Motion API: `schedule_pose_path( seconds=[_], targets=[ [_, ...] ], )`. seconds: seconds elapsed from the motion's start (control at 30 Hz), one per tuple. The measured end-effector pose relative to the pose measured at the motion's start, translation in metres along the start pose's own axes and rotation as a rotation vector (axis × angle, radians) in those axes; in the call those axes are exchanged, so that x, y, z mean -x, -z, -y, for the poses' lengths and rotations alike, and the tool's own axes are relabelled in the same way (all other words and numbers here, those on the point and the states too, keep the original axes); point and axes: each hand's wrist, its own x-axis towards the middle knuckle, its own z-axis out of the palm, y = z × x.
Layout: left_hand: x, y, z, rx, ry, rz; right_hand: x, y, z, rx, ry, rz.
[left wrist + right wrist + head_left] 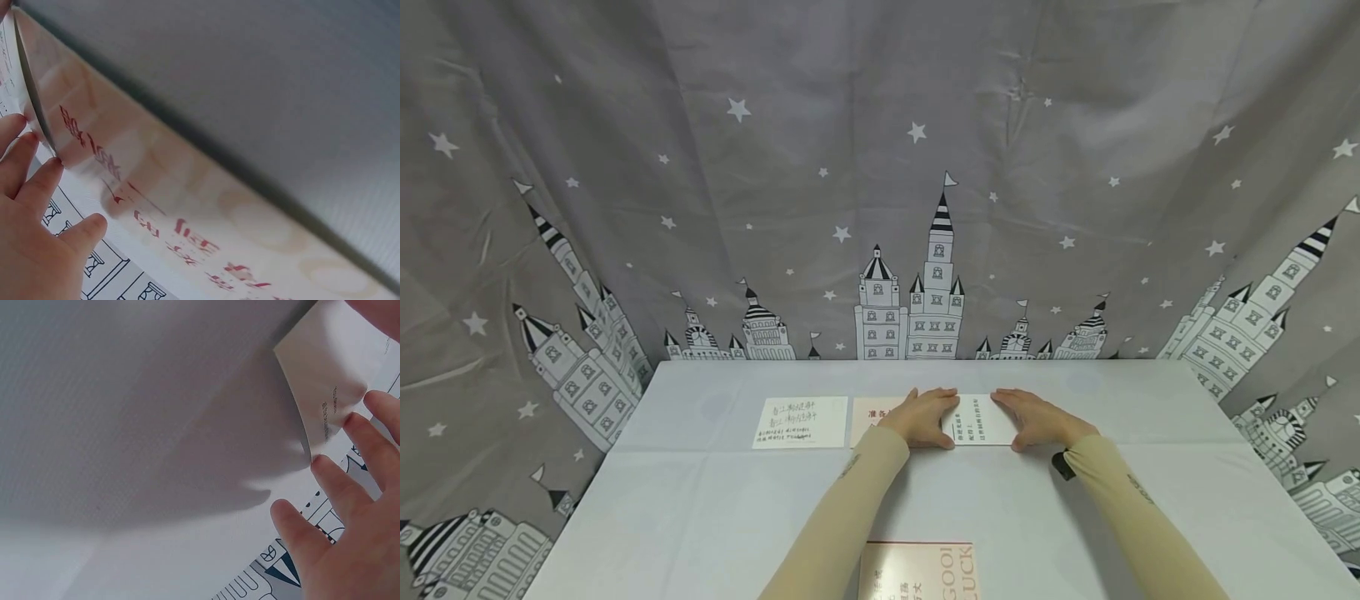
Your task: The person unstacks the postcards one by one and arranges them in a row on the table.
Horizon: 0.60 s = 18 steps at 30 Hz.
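Note:
A white card with dark printed lines (pixel 981 421) lies toward the back of the table between my two hands. My left hand (pixel 922 418) is at its left end, thumb by the near corner and fingertips by the far one. That hand partly covers a cream card with red writing (pixel 863 417). My right hand (pixel 1037 419) is at the white card's right end, its thumb near the front edge. In the right wrist view, spread fingertips touch the edge of this card (pixel 319 381). Fingers of the left hand are also spread in the left wrist view.
A handwritten card (pixel 801 422) lies left of the cream one, in the same row. Nearer the front is a cream card marked GOOD LUCK (pixel 917 575), cut off by the frame. A grey curtain (pixel 880 167) with stars and castles hangs behind the white table (pixel 715 517).

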Motion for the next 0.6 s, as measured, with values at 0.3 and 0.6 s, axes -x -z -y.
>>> schedule_pose_path(
  seconds=[0.3,0.6],
  targets=[
    [-0.006,-0.005,0.006,0.025,-0.040,0.010,0.002,0.002,0.001,-0.012,-0.026,0.019],
    [0.003,0.000,-0.003,-0.018,-0.037,0.010,0.004,-0.002,0.000,0.011,-0.012,0.006]
  ],
)
